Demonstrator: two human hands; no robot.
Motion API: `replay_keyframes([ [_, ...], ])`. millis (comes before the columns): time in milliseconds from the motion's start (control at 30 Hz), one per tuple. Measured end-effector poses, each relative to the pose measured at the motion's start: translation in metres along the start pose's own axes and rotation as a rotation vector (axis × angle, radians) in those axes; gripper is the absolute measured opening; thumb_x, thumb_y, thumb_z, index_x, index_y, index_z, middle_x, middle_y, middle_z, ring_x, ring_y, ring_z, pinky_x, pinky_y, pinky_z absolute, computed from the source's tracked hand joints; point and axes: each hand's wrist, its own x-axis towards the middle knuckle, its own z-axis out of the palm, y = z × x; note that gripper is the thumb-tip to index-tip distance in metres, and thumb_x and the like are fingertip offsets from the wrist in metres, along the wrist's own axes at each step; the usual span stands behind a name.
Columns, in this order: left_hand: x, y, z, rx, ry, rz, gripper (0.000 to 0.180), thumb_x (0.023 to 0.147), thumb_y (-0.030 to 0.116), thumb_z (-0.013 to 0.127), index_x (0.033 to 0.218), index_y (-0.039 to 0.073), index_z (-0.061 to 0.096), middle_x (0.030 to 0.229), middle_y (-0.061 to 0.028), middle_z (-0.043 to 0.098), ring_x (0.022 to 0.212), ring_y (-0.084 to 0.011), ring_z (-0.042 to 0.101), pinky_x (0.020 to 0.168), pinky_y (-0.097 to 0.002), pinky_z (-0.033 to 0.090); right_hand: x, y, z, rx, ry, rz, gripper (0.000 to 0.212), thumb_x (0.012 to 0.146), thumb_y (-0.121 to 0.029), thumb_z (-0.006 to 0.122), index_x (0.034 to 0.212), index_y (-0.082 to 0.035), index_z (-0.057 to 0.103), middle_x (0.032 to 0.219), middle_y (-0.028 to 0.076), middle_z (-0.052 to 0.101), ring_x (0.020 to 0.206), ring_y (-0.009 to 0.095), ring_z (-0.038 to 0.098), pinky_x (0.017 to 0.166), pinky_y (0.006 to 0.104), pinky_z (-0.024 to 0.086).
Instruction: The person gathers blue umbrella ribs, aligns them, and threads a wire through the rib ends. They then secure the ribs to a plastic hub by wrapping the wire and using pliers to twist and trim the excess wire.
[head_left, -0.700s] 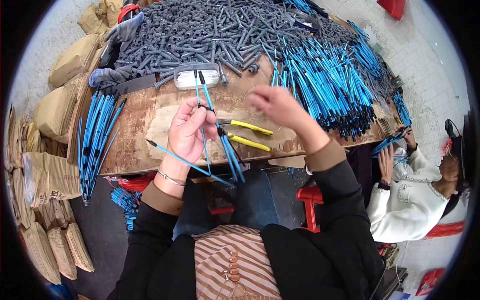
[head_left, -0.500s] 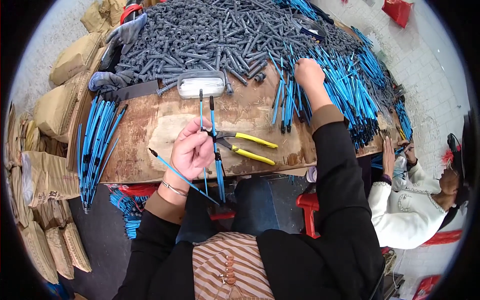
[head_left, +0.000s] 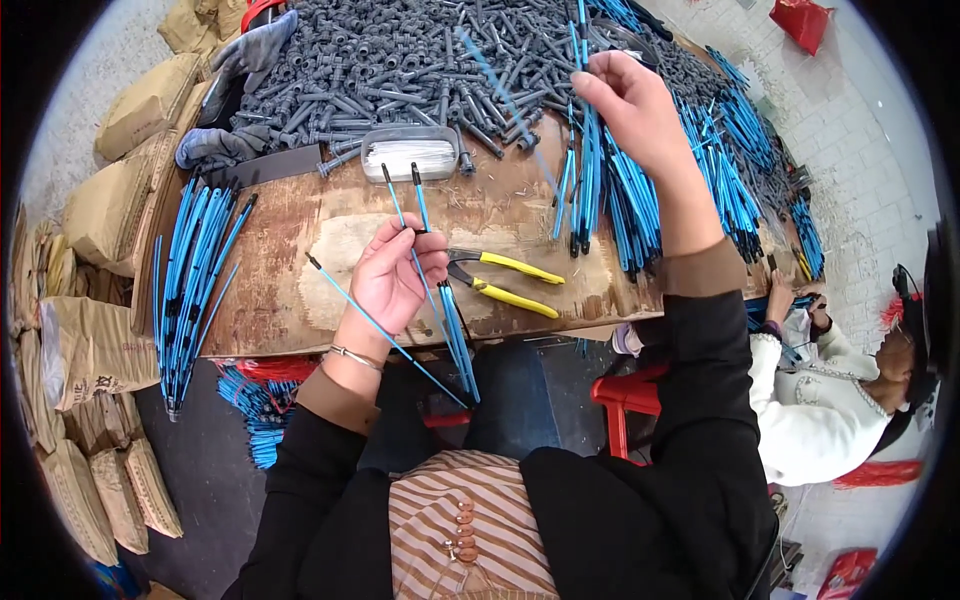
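Above the yellow-handled pliers [head_left: 505,282], left hand [head_left: 392,278] clamps blue rods [head_left: 440,300], right hand [head_left: 625,98] pinches a blurred blue rod [head_left: 510,100]; best align tips before bundling.

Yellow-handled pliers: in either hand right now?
No. The yellow-handled pliers lie on the wooden table; the left hand holds blue rods, the right hand lifts others.

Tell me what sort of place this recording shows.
Probably a small assembly workshop: a worn wooden bench heaped with grey plastic parts and blue rods, yellow-handled pliers lying on it, and tan sacks stacked alongside.
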Motion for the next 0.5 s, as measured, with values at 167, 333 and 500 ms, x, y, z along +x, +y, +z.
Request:
replay_keyframes([
  [167,0.0,-0.005,0.008,-0.013,-0.079,-0.006,0.018,0.093,0.014,0.049,0.107,0.005,0.053,0.088,-0.0179,0.065,0.073,-0.0249,0.065,0.07,-0.0341,0.054,-0.09,-0.059,0.032,0.289,-0.538,0.08,0.011,0.079,-0.008,0.065,0.085,-0.001,0.06,0.065,0.002,0.056,0.052,0.01,0.045,0.048,0.024,0.037],
  [333,0.001,-0.009,0.017,0.064,-0.285,0.051,0.019,0.09,0.014,0.057,0.106,0.006,0.053,0.088,-0.0142,0.064,0.073,-0.0225,0.064,0.07,-0.033,0.053,-0.129,-0.048,0.064,-0.013,-0.39,-0.007,0.013,0.077,-0.009,0.066,0.082,0.0,0.059,0.061,0.006,0.057,0.049,0.015,0.048,0.047,0.0276,0.04],
  [500,0.005,-0.008,0.012,0.259,-0.083,0.111,0.022,0.085,0.009,0.063,0.105,0.006,0.053,0.085,-0.012,0.063,0.066,-0.0195,0.061,0.062,-0.0282,0.05,-0.129,-0.047,0.07,0.062,-0.444,0.097,0.012,0.076,-0.009,0.066,0.08,0.0,0.059,0.059,0.007,0.057,0.047,0.017,0.049,0.046,0.0288,0.04],
])
